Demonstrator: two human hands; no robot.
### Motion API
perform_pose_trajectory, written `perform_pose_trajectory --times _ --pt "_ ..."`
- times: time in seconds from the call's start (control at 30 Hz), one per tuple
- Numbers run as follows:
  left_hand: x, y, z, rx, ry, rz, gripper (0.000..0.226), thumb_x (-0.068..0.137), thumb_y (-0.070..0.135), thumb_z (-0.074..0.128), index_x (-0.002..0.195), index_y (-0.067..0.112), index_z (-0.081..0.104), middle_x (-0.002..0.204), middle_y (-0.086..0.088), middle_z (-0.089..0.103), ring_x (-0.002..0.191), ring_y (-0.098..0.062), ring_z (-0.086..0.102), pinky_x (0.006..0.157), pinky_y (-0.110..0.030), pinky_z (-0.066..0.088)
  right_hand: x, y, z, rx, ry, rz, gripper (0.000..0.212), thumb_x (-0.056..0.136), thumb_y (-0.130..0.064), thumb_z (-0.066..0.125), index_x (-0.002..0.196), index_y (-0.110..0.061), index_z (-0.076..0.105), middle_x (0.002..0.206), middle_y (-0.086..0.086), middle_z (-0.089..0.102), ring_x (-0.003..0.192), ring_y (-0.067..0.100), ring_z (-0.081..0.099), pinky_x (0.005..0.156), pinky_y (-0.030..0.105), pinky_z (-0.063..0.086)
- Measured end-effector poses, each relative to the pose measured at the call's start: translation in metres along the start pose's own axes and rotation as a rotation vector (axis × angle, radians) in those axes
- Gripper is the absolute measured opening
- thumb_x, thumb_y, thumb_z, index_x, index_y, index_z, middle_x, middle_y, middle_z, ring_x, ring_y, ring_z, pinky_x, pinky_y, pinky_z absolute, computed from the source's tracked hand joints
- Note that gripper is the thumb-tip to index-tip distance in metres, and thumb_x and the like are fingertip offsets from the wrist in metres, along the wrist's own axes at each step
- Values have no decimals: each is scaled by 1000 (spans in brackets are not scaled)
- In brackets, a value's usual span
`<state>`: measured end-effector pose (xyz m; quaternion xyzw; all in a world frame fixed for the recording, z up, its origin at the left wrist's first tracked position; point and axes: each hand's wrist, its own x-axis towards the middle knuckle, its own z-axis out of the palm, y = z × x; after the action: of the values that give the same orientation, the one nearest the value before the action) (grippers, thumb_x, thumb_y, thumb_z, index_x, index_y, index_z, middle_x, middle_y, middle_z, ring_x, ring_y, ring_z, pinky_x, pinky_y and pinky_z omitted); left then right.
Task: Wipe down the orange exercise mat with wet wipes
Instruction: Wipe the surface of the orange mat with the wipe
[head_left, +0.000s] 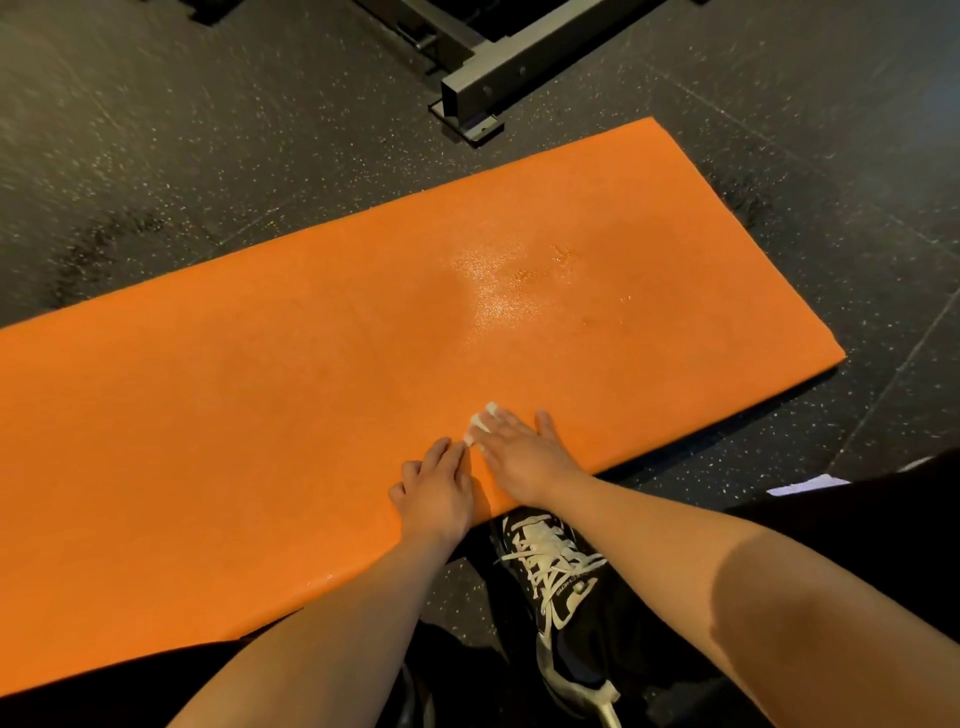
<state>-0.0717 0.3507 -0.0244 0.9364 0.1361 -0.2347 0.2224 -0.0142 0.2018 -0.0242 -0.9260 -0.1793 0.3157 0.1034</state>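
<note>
The orange exercise mat (322, 374) lies flat across the dark speckled floor, with a shiny wet patch (498, 291) near its middle. My right hand (519, 449) lies flat near the mat's front edge, fingers straight, pressing a white wet wipe (480, 422) that shows only past the fingertips. Right beside it, my left hand (436, 488) rests palm down on the mat with relaxed fingers, holding nothing.
A grey metal frame foot (478, 98) of gym equipment stands just beyond the mat's far edge. My black shoe with white laces (556, 577) sits on the floor at the mat's near edge. A white item (805, 486) shows on the floor at the right.
</note>
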Motion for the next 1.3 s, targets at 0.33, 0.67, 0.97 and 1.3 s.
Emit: perform_pose_trajectory --times 0.33,0.67,0.97,1.3 --pt "-7 -3 9 -35 22 26 47 107 40 30 154 38 33 165 14 21 139 -20 25 109 -39 20 -15 -20 23 77 80 22 53 110 -35 16 162 -27 14 170 -8 5 156 11 -7 125 49 -7" --pt "-21 -2 8 -2 -44 46 51 107 37 29 158 33 24 167 10 12 148 -23 12 118 -42 11 -39 14 15 136 145 413 56 109 -29 18 163 -22 3 170 -1 -7 155 20 -13 124 53 -8" --pt "-27 -3 4 7 -107 77 49 109 38 28 157 31 27 167 7 15 152 -25 12 121 -44 10 -38 -23 26 26 78 100 52 110 -28 22 161 -29 15 170 -8 3 156 12 -8 124 52 -3" --pt "-33 -4 -1 0 -146 96 50 108 36 30 157 27 30 167 0 18 153 -25 16 123 -43 14 -55 -38 50 71 178 43 51 108 -27 29 158 -20 23 164 7 16 155 26 2 125 47 4"
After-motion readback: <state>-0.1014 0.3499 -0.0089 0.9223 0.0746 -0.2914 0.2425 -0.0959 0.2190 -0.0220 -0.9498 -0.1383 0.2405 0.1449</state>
